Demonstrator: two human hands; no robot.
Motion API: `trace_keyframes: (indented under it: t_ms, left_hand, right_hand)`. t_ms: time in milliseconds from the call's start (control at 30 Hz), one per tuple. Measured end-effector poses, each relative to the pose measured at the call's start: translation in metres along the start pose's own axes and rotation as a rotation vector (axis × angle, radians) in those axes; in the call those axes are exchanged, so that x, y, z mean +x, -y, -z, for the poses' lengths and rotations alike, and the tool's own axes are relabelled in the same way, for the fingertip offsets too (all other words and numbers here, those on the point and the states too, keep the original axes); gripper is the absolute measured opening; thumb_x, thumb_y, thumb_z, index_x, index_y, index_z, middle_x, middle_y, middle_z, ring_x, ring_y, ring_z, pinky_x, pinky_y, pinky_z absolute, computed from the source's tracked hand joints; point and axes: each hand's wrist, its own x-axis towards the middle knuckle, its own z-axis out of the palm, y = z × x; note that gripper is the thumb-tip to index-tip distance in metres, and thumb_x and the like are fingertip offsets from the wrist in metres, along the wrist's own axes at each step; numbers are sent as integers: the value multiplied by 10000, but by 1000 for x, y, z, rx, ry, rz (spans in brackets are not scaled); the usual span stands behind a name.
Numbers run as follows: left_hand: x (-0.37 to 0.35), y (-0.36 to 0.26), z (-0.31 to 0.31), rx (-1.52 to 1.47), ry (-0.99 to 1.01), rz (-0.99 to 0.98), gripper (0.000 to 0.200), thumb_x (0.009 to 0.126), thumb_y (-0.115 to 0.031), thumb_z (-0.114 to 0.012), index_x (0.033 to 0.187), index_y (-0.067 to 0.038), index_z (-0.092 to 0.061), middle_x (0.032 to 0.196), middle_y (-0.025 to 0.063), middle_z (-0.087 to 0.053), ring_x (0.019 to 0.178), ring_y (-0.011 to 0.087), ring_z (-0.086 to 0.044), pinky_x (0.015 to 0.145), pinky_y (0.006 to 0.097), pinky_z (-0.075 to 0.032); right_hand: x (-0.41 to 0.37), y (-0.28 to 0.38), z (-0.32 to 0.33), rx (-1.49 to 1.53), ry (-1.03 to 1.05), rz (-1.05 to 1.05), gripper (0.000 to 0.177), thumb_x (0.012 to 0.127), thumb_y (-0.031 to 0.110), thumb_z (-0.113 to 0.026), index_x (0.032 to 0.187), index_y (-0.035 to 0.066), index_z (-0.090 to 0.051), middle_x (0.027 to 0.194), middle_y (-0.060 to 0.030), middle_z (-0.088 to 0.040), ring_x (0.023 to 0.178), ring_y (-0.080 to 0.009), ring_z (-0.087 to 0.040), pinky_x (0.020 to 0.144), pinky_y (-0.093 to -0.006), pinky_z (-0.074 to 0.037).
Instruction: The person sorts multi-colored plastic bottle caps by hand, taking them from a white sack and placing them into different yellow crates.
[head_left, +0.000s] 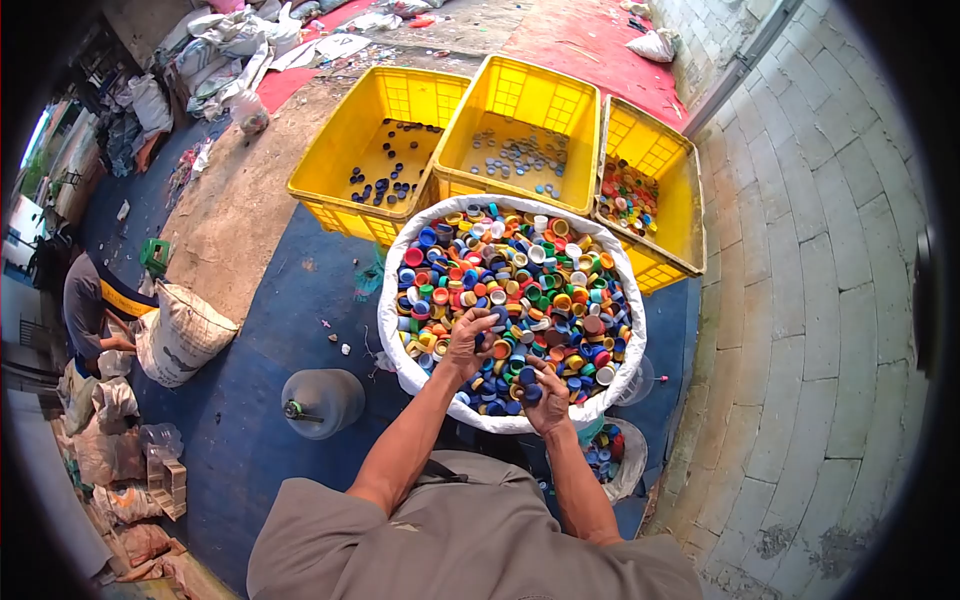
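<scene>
A large white sack (391,330) with a rolled rim stands in front of me, heaped with plastic bottle caps (480,255) of many colours. Over its near side, my left hand (468,345) is closed on a dark blue bottle cap (499,315) at the fingertips. Lower and to the right, my right hand (548,400) has its fingers curled round dark blue bottle caps (530,385); how many is hidden by the fingers. Both hands are just above the heap, a short way apart.
Behind the sack stand three yellow crates: the left crate (330,130) holds dark caps, the middle crate (480,110) pale blue ones, the right crate (685,190) mixed colours. A clear jug (335,405) is at left, a smaller bag (632,460) at right. A person (90,300) sits far left. A block wall (800,300) bounds the right.
</scene>
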Motion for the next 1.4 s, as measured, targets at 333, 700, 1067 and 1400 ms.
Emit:
trace_keyframes:
  t_ms: [333, 700, 1067, 1400]
  left_hand:
    - [-6, -77, 126, -426, -49, 26, 224, 879, -93, -538, 1070, 22, -565, 891, 118, -630, 778, 211, -643, 685, 310, -573]
    - [64, -284, 57, -404, 218, -297, 1129, 807, -443, -661, 1427, 54, 141, 1496, 287, 144, 1415, 395, 108, 1151, 509, -54]
    - [-20, -125, 144, 130, -369, -258, 275, 860, -256, -646, 1063, -88, -569, 933, 1, -625, 731, 79, -520, 670, 249, -443]
    - [-32, -45, 125, 1039, -564, -519, 333, 795, -107, -706, 1069, 14, -560, 892, 83, -672, 737, 161, -620, 700, 274, -478]
  right_hand:
    - [75, -83, -74, 221, -165, -190, 446, 788, 148, -494, 1190, -44, -476, 1093, -193, -572, 981, -333, -577, 900, -426, -477]
    - [207, -25, -301, 407, 258, -1, 829, 735, 133, -485, 1355, -190, -40, 1477, -318, -66, 1400, -412, -120, 1153, -504, -171]
    - [79, -52, -106, -246, -199, 210, 415, 778, 1, -506, 1190, 10, -456, 1053, -116, -597, 962, -203, -600, 827, -356, -499]
    - [-2, -62, 20, -435, -410, 261, 248, 786, 134, -553, 1011, 30, -534, 833, -53, -607, 750, -127, -577, 671, -268, -464]
